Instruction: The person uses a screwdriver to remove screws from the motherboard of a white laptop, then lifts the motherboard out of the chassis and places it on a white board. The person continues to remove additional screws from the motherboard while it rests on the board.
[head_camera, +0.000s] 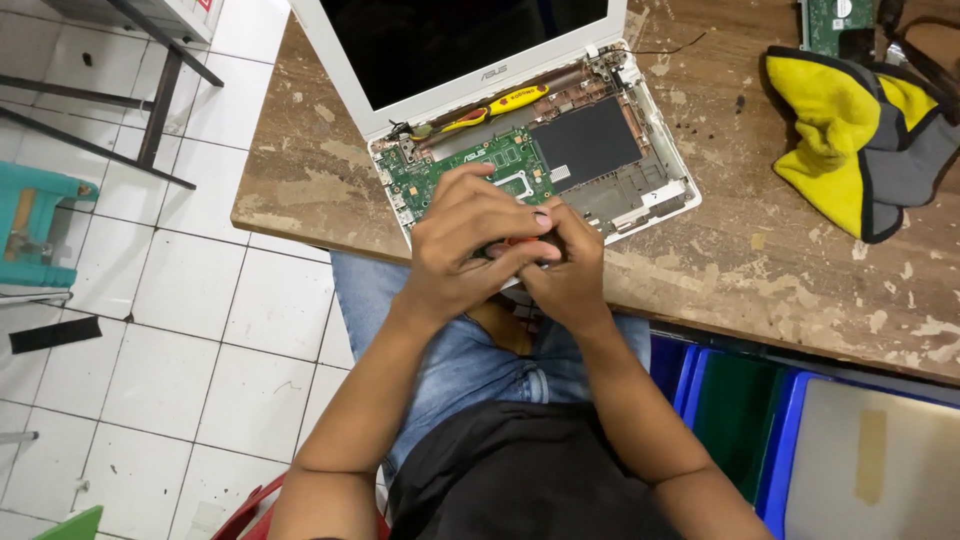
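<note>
My left hand (470, 240) and right hand (570, 262) are pressed together at the near edge of the opened white laptop (640, 190), fingers curled around a small reddish thing I cannot make out. Both hands cover the laptop's front; its green board (440, 170) shows just beyond my left knuckles. Yellow screwdriver (495, 107) lies along the hinge. Right of the laptop, well apart: yellow-grey cloth (850, 130).

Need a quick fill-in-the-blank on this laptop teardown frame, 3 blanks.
1. The opened laptop rests on a worn ____ table.
2. A screwdriver with a ____ handle lies near the hinge.
3. Both hands meet over the green ____.

Missing words: wooden; yellow; circuit board
</note>
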